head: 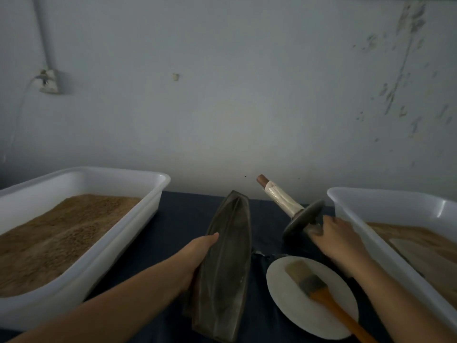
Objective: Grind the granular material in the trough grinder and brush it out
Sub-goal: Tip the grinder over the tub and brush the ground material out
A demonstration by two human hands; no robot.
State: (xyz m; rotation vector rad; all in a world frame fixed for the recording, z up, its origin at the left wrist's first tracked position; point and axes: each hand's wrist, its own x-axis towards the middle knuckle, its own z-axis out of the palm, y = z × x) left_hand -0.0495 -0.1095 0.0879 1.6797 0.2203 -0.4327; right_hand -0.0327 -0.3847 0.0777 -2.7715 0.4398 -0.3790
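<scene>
- Left hand (pixel 197 253) grips the left rim of the trough grinder (pixel 227 263), thumb laid along the rim, fingers under the outer wall and hidden.
- Right hand (pixel 333 238) is clamped on the near handle of the grinding wheel (pixel 303 219); the disc stands on edge just ahead of the knuckles, and the taped far handle points up and away toward the wall (pixel 222 95).
- Wheel is outside the trough, right of it, with a strip of bare cloth between them.
- Room is tight: left tub (pixel 153 194) wall sits just left of the left forearm, right tub (pixel 358 219) rim touches or nearly touches the right wrist.
- Plate (pixel 291 313) lies under and behind the right hand, with the brush (pixel 319 288) resting on it, bristles toward the hand, orange handle running off the near edge.
- Trough: dark, boat-shaped, pointed far end, V-groove down the middle; faint dusty film inside, no visible grain pile.
- Both tubs hold tan granular material (pixel 61 231); the right one also holds a flat pale thing, cannot tell what.
- Surface is a dark blue cloth (pixel 178 224). Light is dim, the wall pale and flaking to the right, with a socket box (pixel 49 81) up left.
</scene>
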